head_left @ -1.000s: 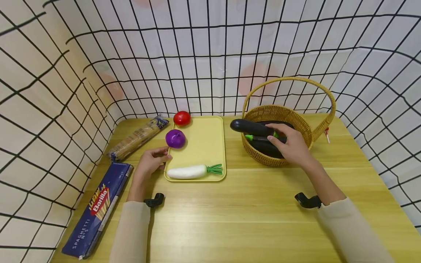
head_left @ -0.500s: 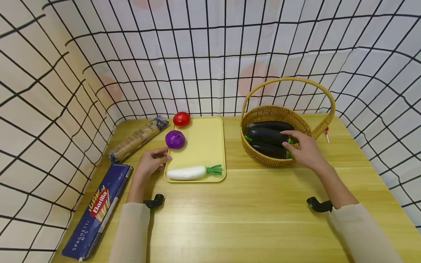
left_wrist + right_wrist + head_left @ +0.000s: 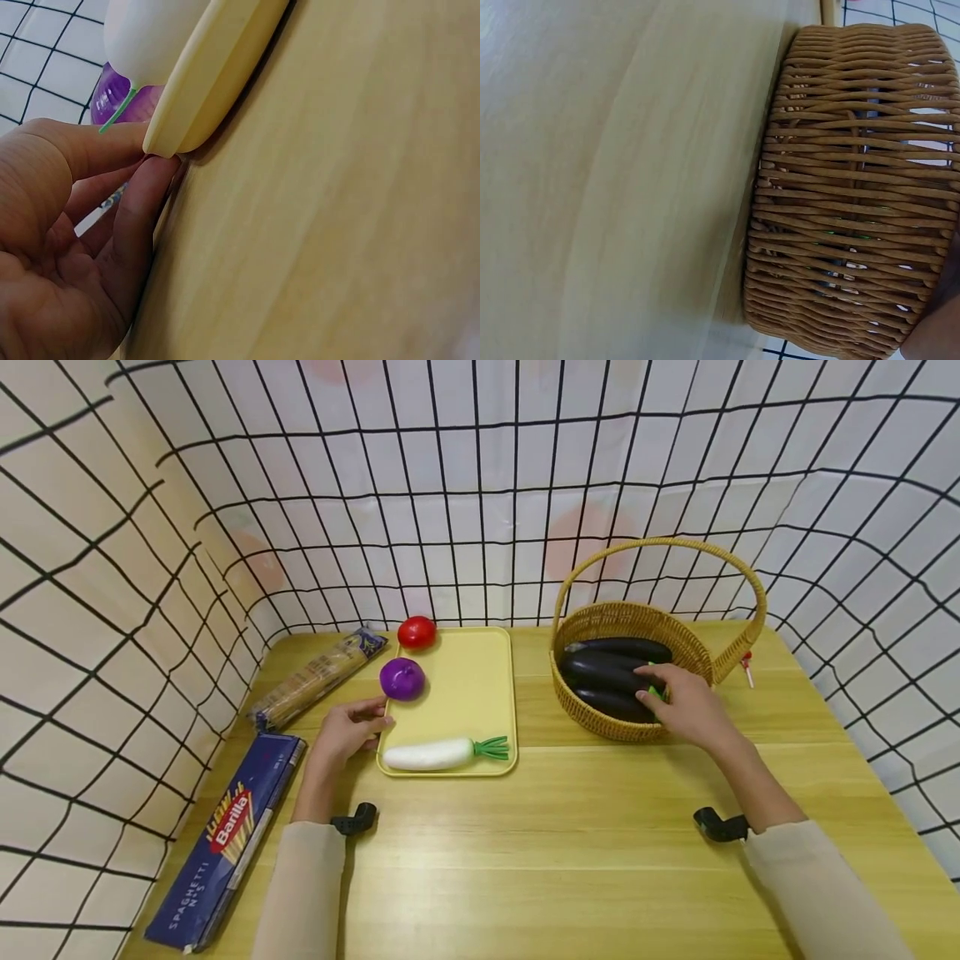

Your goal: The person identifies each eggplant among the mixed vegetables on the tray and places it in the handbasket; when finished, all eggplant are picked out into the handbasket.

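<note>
My left hand (image 3: 347, 731) pinches the left rim of a yellow tray (image 3: 468, 693); in the left wrist view the thumb lies over the rim (image 3: 196, 94) and a finger under it. A white radish (image 3: 431, 754) with green leaves lies along the tray's near edge. A purple onion (image 3: 402, 679) and a red tomato (image 3: 417, 632) sit at its left side. On the right, my right hand (image 3: 693, 706) reaches into a wicker basket (image 3: 630, 731) and holds the stem end of the middle eggplant (image 3: 600, 670). The right wrist view shows mostly the basket's side (image 3: 855, 187), hiding the fingertips.
The basket's tall handle (image 3: 667, 541) arches over it. Other eggplants (image 3: 615, 704) lie inside. A blue spaghetti box (image 3: 228, 843) and a pasta packet (image 3: 318, 677) lie at the left. A small red-and-white item (image 3: 747, 668) is right of the basket. Gridded cloth walls (image 3: 480, 485) surround the table.
My right hand has lowered an eggplant into the basket among the others, let it loose with fingers spread, then shifted slightly left back onto its stem end. My left hand stays on the tray.
</note>
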Tool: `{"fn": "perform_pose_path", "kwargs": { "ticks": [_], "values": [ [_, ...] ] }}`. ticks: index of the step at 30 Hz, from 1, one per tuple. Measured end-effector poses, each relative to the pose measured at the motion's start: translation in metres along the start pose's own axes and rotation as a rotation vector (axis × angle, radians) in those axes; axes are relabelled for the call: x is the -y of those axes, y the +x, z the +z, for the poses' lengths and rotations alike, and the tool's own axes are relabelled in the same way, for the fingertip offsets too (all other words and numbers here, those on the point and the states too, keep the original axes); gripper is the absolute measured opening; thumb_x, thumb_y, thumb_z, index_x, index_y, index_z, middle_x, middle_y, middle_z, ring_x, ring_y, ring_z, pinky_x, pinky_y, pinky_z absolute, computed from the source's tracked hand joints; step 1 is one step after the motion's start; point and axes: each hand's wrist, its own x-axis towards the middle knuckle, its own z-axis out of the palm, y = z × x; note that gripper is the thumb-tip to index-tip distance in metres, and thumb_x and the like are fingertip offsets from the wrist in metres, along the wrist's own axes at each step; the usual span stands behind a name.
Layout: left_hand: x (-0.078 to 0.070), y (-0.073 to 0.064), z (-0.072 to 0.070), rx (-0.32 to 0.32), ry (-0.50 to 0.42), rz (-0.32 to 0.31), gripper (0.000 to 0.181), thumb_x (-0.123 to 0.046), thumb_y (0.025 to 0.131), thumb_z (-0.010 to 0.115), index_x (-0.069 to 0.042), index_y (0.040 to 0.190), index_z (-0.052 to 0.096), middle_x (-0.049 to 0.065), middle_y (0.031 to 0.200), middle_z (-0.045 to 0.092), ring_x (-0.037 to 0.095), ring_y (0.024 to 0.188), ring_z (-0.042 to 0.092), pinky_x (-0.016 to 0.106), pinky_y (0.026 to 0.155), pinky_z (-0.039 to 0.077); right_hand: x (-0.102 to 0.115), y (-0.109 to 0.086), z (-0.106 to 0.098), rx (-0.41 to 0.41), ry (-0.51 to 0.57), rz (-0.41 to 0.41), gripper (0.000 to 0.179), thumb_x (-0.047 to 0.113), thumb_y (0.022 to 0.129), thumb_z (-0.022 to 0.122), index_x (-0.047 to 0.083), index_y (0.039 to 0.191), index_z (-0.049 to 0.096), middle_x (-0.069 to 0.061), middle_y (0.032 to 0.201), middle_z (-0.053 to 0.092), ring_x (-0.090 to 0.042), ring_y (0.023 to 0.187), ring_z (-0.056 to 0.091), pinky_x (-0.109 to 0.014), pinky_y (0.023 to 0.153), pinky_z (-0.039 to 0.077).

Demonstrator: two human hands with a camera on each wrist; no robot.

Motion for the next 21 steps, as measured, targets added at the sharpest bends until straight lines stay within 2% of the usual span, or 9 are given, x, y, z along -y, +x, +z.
{"fn": "perform_pose_path", "kwargs": {
  "ticks": [2, 4, 8, 10, 13, 15, 17, 21],
  "values": [
    [-0.001, 0.001, 0.001, 0.001, 0.0, 0.001, 0.053, -0.02, 0.093, 0.08, -0.021, 0.144, 0.063, 0.007, 0.128, 0.064, 0.01, 0.091, 0.063, 0.022, 0.072, 0.061, -0.001, 0.0, -0.001, 0.008, 0.007, -0.005, 0.045, 0.029, 0.107, 0.058, 0.007, 0.146, 0.054, -0.027, 0.147, 0.053, -0.049, 0.126, 0.054, -0.07, 0.101, 0.045],
    [-0.001, 0.002, 0.001, -0.005, 0.001, -0.003, 0.053, -0.02, 0.092, 0.08, -0.021, 0.143, 0.064, 0.006, 0.127, 0.064, 0.011, 0.091, 0.062, 0.022, 0.071, 0.06, -0.002, 0.0, -0.002, 0.018, 0.015, -0.001, 0.048, 0.032, 0.107, 0.056, 0.006, 0.147, 0.053, -0.028, 0.149, 0.051, -0.051, 0.13, 0.051, -0.071, 0.105, 0.041],
    [0.0, 0.002, 0.002, -0.003, 0.015, -0.004, 0.054, -0.022, 0.093, 0.08, -0.02, 0.144, 0.063, 0.006, 0.128, 0.064, 0.011, 0.092, 0.061, 0.021, 0.072, 0.06, -0.003, -0.002, -0.003, 0.01, 0.04, -0.006, 0.053, 0.039, 0.108, 0.053, 0.004, 0.148, 0.051, -0.027, 0.147, 0.052, -0.049, 0.128, 0.052, -0.069, 0.103, 0.043],
    [0.0, 0.001, 0.001, 0.001, 0.012, -0.005, 0.054, -0.022, 0.093, 0.079, -0.018, 0.144, 0.062, 0.007, 0.128, 0.064, 0.011, 0.095, 0.062, 0.021, 0.073, 0.061, -0.003, -0.002, -0.004, -0.013, 0.067, -0.023, 0.053, 0.039, 0.109, 0.052, 0.002, 0.147, 0.051, -0.027, 0.142, 0.055, -0.046, 0.124, 0.054, -0.066, 0.101, 0.046],
    [-0.004, -0.001, -0.001, 0.017, 0.047, 0.026, 0.053, -0.023, 0.096, 0.076, -0.013, 0.145, 0.061, 0.01, 0.13, 0.064, 0.014, 0.103, 0.063, 0.023, 0.076, 0.062, -0.003, -0.002, -0.006, -0.047, 0.128, -0.047, 0.05, 0.035, 0.11, 0.051, -0.001, 0.145, 0.052, -0.027, 0.137, 0.058, -0.044, 0.12, 0.057, -0.063, 0.1, 0.048],
    [-0.008, -0.003, -0.004, 0.018, 0.082, 0.063, 0.051, -0.024, 0.098, 0.074, -0.011, 0.145, 0.06, 0.015, 0.131, 0.064, 0.018, 0.105, 0.067, 0.026, 0.077, 0.063, -0.004, -0.002, -0.009, -0.062, 0.15, -0.057, 0.05, 0.033, 0.11, 0.05, -0.002, 0.145, 0.051, -0.027, 0.134, 0.059, -0.044, 0.119, 0.058, -0.063, 0.099, 0.048],
    [-0.012, -0.006, -0.007, -0.009, 0.177, 0.144, 0.048, -0.025, 0.1, 0.07, -0.007, 0.144, 0.061, 0.02, 0.13, 0.065, 0.027, 0.108, 0.07, 0.03, 0.078, 0.064, -0.004, -0.002, -0.013, -0.067, 0.163, -0.057, 0.051, 0.033, 0.111, 0.049, -0.003, 0.146, 0.05, -0.027, 0.134, 0.059, -0.045, 0.12, 0.057, -0.064, 0.1, 0.048],
    [-0.026, -0.013, -0.015, -0.173, 0.39, 0.339, 0.046, -0.033, 0.101, 0.067, -0.005, 0.137, 0.066, 0.025, 0.125, 0.069, 0.04, 0.11, 0.07, 0.048, 0.085, 0.063, -0.003, -0.002, -0.025, -0.083, 0.148, -0.052, 0.054, 0.034, 0.111, 0.046, -0.005, 0.148, 0.047, -0.03, 0.137, 0.057, -0.048, 0.122, 0.055, -0.065, 0.1, 0.046]
  ]
}}
